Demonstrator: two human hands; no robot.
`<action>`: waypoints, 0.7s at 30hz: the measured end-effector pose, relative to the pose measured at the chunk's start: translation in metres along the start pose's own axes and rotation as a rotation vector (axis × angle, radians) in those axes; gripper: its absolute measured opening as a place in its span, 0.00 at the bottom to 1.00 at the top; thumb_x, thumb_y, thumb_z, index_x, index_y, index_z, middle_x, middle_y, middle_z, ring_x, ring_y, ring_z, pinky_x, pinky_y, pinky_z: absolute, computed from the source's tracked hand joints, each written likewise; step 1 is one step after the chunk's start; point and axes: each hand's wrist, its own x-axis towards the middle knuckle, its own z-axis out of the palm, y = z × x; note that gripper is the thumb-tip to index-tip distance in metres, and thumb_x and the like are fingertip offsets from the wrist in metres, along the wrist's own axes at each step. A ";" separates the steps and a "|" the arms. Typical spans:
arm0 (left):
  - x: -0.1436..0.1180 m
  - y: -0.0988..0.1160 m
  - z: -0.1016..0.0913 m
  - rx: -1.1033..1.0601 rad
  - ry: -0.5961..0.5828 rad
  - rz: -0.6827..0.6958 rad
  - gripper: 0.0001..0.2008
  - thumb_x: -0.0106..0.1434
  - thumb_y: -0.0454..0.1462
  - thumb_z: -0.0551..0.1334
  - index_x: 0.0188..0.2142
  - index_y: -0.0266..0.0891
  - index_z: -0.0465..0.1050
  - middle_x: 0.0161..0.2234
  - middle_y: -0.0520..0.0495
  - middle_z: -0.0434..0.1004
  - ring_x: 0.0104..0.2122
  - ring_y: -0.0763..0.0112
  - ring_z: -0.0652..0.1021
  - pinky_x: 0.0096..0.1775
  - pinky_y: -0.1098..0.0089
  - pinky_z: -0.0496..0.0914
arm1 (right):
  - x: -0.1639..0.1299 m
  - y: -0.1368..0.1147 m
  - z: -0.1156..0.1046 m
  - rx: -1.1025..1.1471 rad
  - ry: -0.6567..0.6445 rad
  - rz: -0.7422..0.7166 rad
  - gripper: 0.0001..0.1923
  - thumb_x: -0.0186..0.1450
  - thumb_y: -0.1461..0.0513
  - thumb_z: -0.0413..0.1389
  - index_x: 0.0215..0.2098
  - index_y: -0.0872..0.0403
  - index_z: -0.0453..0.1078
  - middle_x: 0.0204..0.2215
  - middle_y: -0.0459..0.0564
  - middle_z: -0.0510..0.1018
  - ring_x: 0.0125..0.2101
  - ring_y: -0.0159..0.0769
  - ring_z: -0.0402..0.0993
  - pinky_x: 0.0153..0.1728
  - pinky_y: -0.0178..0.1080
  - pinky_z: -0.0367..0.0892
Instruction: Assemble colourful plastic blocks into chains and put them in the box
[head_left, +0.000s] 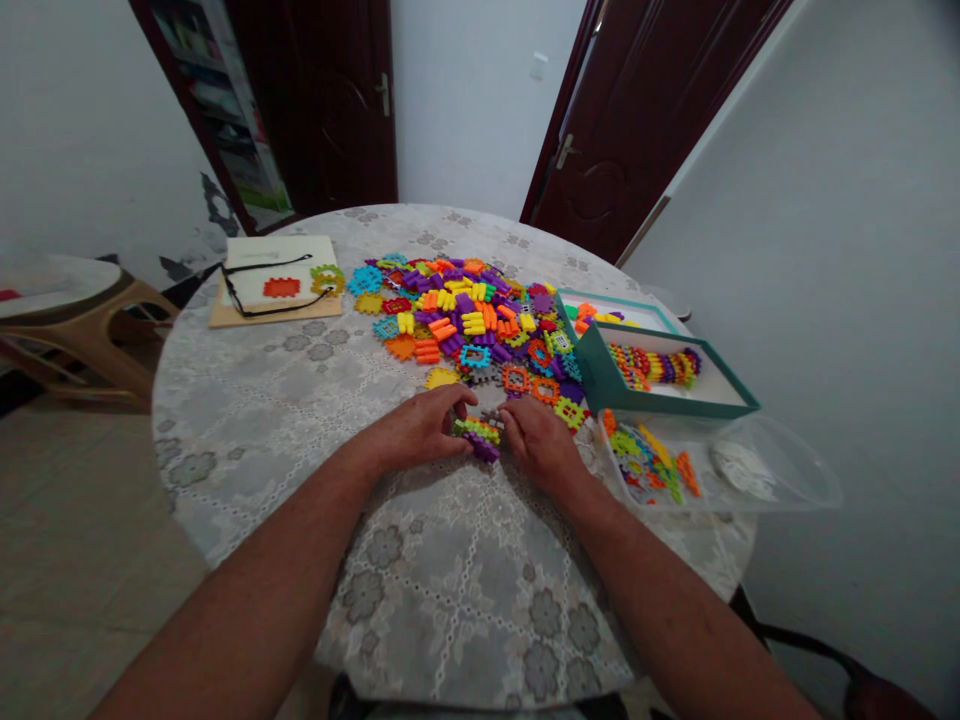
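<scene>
Plastic, in green and purple: a small assembly of interlocking pieces (pixel 477 437) sits pinched between both hands, low on the patterned tablecloth (pixel 300 400) of a round table. The left hand (pixel 420 430) closes on its left end, fingers curled over the top, while the right hand (pixel 536 440) presses in from the other side, fingertips against the pieces. Both holds are narrow and closed on the assembly; whether it rests on the cloth or is lifted just off it, I cannot tell.

Just beyond the grip spreads a big heap of loose coloured pieces (pixel 469 315). Right of the grip and slightly beyond stands a teal box (pixel 660 400) with a row of joined pieces inside. Beside the right wrist lies a clear plastic tray (pixel 787 480) holding more pieces. Far beyond the left hand, well apart, a tan board (pixel 277 300) carries an orange piece and black-framed glasses (pixel 270 285).
</scene>
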 end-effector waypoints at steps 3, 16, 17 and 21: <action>0.001 -0.002 0.000 -0.008 0.013 0.020 0.32 0.58 0.39 0.73 0.61 0.42 0.70 0.47 0.44 0.78 0.39 0.65 0.75 0.42 0.65 0.69 | 0.000 -0.005 -0.001 0.120 0.000 0.002 0.14 0.79 0.59 0.49 0.44 0.53 0.76 0.37 0.52 0.80 0.39 0.39 0.76 0.43 0.40 0.68; 0.003 -0.006 0.001 -0.024 -0.080 0.048 0.39 0.61 0.40 0.68 0.71 0.43 0.63 0.41 0.47 0.82 0.35 0.66 0.77 0.40 0.65 0.70 | -0.001 -0.016 -0.013 0.224 -0.309 0.021 0.24 0.71 0.54 0.64 0.62 0.51 0.72 0.51 0.55 0.81 0.48 0.43 0.77 0.51 0.43 0.69; 0.003 -0.005 0.001 -0.039 -0.089 0.046 0.40 0.61 0.40 0.68 0.72 0.43 0.62 0.42 0.46 0.82 0.36 0.65 0.77 0.40 0.65 0.70 | -0.001 -0.017 -0.013 0.217 -0.318 0.031 0.22 0.72 0.54 0.63 0.62 0.51 0.72 0.50 0.54 0.81 0.48 0.42 0.77 0.51 0.43 0.69; 0.003 -0.001 0.002 -0.091 -0.117 0.057 0.41 0.63 0.40 0.66 0.74 0.44 0.58 0.49 0.42 0.82 0.40 0.62 0.78 0.44 0.63 0.72 | 0.000 -0.020 -0.009 0.180 -0.298 0.056 0.21 0.72 0.55 0.62 0.60 0.52 0.72 0.50 0.55 0.81 0.49 0.43 0.76 0.49 0.43 0.69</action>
